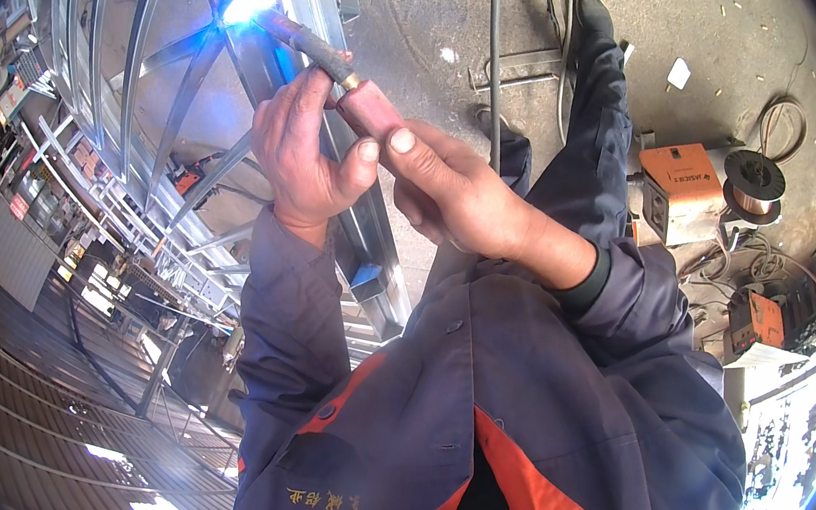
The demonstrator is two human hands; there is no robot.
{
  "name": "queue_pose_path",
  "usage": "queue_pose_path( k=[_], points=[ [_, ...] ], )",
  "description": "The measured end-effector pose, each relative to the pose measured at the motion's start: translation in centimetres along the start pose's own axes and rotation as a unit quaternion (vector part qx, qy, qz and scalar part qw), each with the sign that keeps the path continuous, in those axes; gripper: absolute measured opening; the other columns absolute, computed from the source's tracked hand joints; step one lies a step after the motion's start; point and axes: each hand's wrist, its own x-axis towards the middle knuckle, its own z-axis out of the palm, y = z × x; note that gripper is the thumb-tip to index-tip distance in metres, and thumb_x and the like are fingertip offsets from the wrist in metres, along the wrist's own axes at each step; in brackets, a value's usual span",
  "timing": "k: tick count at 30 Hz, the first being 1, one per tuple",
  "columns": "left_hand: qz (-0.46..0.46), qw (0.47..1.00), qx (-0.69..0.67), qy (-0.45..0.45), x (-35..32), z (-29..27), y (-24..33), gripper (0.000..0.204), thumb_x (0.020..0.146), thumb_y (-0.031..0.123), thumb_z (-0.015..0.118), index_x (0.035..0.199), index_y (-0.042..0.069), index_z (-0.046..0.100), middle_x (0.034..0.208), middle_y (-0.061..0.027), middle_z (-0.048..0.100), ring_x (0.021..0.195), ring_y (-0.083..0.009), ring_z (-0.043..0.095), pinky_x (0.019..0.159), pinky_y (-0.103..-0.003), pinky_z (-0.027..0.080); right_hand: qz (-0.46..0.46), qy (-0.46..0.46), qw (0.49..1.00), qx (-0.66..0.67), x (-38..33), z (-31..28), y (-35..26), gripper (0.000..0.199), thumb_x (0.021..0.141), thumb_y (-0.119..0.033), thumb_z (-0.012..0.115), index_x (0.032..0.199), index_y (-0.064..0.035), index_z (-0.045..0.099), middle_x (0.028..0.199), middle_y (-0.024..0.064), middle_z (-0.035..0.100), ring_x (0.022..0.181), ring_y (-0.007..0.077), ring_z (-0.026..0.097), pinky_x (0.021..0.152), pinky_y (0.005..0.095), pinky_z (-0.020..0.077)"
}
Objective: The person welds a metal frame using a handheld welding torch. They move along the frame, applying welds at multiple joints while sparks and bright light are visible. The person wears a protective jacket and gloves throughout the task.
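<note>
A welding torch (369, 110) with a reddish handle, a brass-coloured collar and a dark neck points up and to the left. At its tip burns a bright blue-white arc (256, 1), against a joint of the metal frame (281, 89). My right hand (466, 191) grips the handle, thumb lying along its top. My left hand (306, 138) is closed around the front of the torch near the collar, its fingers partly hidden behind it. Glare hides the exact weld spot. Curved metal bars (141, 33) fan out left of the arc.
An orange welding machine (683, 181) stands on the floor at the right, beside a wire spool (753, 184). Another orange machine (758, 320) sits below it among tangled cables. A thick cable (494, 73) runs across the floor near my legs.
</note>
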Motion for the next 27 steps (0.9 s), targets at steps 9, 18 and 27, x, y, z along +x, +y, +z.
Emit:
queue_pose_path(
  k=[9,18,27],
  points=[
    [-0.032,0.999,-0.037,-0.011,0.0,-0.4,0.2,0.075,0.094,0.06,0.063,0.135,-0.002,0.067,0.123,-0.0132,0.074,0.097,-0.0281,0.072,0.085,-0.041,0.051,0.001,0.031,1.0,-0.006,-0.3,1.4,-0.2,0.079,0.107,-0.069,0.05,0.144,0.0016,0.055,0.076,-0.0005,0.055,0.062,0.0083,0.053,0.055,0.0265,0.0453],
    [-0.033,0.999,-0.023,-0.013,0.0,-0.4,0.1,0.075,0.094,0.062,0.063,0.134,-0.002,0.067,0.119,-0.0135,0.074,0.098,-0.0299,0.072,0.085,-0.043,0.051,0.005,0.025,1.0,0.018,-0.2,1.3,-0.1,0.079,0.107,-0.07,0.049,0.144,0.0005,0.055,0.075,-0.0001,0.054,0.061,0.0084,0.052,0.054,0.0267,0.0438],
    [-0.031,0.999,-0.03,-0.007,-0.1,-0.3,0.1,0.077,0.092,0.063,0.065,0.132,-0.002,0.067,0.115,-0.0114,0.074,0.095,-0.0281,0.071,0.084,-0.042,0.05,0.013,0.003,1.0,0.018,-0.2,0.9,-0.1,0.082,0.108,-0.071,0.046,0.15,-0.0001,0.052,0.072,0.0016,0.055,0.058,0.0101,0.054,0.053,0.0268,0.0445]
  ],
)
